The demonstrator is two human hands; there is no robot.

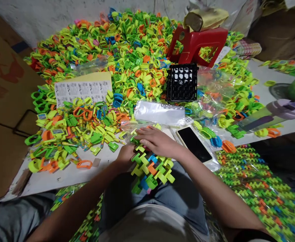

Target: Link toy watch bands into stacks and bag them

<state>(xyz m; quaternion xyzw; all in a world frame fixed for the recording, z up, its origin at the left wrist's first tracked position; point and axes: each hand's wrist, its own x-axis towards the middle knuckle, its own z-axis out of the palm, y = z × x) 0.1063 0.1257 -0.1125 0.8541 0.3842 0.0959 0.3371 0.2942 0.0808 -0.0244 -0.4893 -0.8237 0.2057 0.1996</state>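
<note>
A person's right hand [158,139] lies flat, fingers extended, atop a bundle of yellow, green, orange and blue plastic pieces [151,168]; the left hand [126,155] meets its side, the grip hidden from view. A black-screened rectangular phone [195,144] rests right of the right hand.

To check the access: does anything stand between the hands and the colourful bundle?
Nothing visible does: the right hand lies over the bundle at its upper end; the left hand, partly hidden, is at its side.
</note>
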